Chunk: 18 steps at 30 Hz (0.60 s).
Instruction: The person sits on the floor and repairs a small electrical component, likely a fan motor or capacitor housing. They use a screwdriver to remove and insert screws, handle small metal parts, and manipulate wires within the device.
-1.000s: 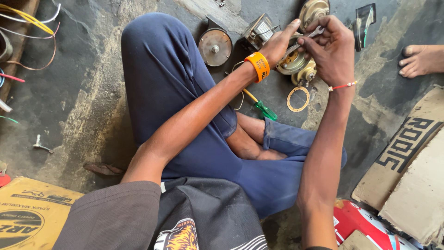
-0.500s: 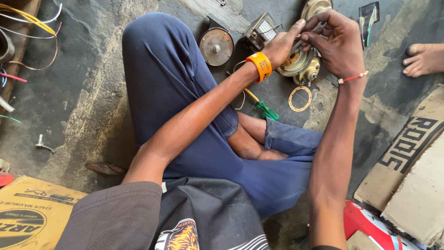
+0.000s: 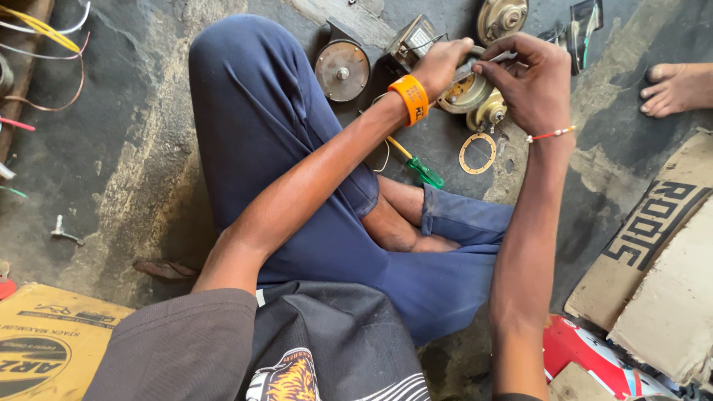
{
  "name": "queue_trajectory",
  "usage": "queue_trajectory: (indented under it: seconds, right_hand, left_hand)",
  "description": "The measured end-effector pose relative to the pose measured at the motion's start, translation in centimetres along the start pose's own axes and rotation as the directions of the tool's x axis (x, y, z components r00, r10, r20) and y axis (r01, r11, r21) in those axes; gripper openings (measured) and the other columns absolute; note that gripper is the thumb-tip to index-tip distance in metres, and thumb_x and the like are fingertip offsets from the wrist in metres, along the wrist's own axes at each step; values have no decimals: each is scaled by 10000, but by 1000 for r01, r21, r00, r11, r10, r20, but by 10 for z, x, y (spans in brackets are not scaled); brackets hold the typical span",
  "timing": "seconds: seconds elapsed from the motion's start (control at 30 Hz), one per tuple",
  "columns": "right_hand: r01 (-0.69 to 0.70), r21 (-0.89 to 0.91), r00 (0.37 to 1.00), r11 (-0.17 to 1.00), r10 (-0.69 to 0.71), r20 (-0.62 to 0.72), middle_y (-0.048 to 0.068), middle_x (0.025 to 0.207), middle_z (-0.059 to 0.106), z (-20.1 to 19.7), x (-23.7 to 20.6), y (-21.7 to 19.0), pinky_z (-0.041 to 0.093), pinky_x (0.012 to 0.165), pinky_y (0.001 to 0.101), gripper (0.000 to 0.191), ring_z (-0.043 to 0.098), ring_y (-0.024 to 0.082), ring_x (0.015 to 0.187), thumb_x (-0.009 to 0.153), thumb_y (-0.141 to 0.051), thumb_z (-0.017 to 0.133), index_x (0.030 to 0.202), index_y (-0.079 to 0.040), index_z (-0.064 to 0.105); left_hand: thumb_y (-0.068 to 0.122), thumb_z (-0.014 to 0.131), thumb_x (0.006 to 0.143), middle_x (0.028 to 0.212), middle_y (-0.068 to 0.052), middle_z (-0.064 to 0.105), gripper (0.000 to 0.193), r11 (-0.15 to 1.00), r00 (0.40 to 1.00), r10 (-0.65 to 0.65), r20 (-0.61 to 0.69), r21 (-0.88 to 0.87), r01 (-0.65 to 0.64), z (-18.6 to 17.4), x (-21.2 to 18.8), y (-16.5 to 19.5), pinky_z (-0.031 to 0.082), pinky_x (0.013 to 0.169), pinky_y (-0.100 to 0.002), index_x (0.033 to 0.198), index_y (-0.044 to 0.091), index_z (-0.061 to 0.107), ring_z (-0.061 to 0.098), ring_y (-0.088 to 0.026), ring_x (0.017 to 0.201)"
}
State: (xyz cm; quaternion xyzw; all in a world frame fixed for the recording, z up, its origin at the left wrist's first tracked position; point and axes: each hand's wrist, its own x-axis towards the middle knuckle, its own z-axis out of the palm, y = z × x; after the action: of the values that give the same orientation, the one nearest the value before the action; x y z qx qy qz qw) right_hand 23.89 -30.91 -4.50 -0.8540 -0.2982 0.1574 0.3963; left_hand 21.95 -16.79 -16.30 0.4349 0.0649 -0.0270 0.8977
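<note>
Left hand [image 3: 440,65] clasps a round brass part [image 3: 466,93]; right hand [image 3: 529,82] pinches a metal tool [image 3: 490,61].

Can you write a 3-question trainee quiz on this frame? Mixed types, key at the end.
1. True or false: the screwdriver with the green handle is in the right hand.
2. Which wrist wears the orange wristband? A) left B) right C) neither
3. Fill in: the flat brass ring lies on the ____, apart from both hands.

Key:
1. False. It lies on the floor beside the knee; the right hand pinches a thin metal tool.
2. A. The left hand rests on the round metal part being worked on.
3. floor
</note>
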Motion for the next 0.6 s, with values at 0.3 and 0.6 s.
queue_trajectory:
  seconds: [0.3, 0.6]
  right_hand:
    - [-26, -151, 971, 988, -11, -237, 8, 839, 700, 19, -20, 1, 461, 639, 212, 161, 588, 33, 725, 975, -96, 882, 1003, 1, 756]
    - [-150, 18, 794, 989, 131, -594, -25, 736, 570, 85, -58, 3, 376, 587, 247, 247, 462, 54, 664, 1009, -133, 804, 875, 2, 647]
  left_hand:
    - [316, 464, 1053, 868, -76, 674, 395, 962, 991, -107, -76, -261, 83, 2, -7, 9, 566, 675, -364, 1014, -18, 672, 639, -154, 737]
    - [312, 478, 1066, 935, -101, 691, 397, 942, 989, -73, -128, -334, 27, -3, 1, -2, 576, 714, -334, 1044, -36, 669, 655, -162, 783]
